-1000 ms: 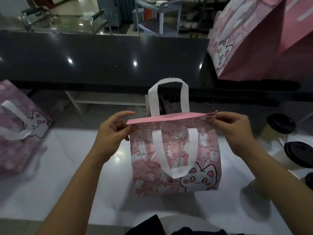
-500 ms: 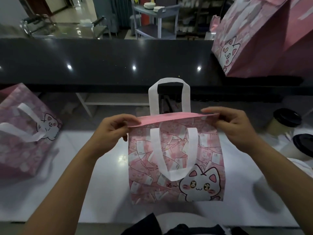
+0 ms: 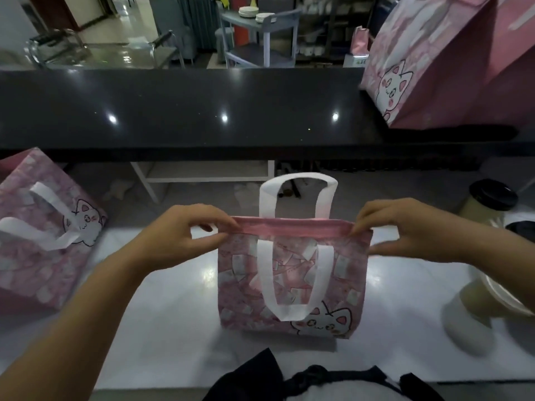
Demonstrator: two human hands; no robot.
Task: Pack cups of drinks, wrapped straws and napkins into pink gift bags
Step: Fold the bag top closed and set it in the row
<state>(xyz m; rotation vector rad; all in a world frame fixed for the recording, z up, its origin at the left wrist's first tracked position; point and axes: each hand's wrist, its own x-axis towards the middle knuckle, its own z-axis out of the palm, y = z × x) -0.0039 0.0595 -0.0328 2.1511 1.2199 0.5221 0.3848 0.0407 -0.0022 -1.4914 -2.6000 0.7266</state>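
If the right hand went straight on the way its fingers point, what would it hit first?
The right hand pinches the top corner of the pink bag, fingers pointing along the rim. Going on, it would likely meet the foot of the upright white handle first, then the left hand, though depth is unclear.

Centre: pink gift bag, cat print, stood upright on white counter. Top rim is pinched at each end by left hand and right hand, mouth drawn flat. One white handle is raised, the other hung down the front. Black-lidded cup is set to the right.
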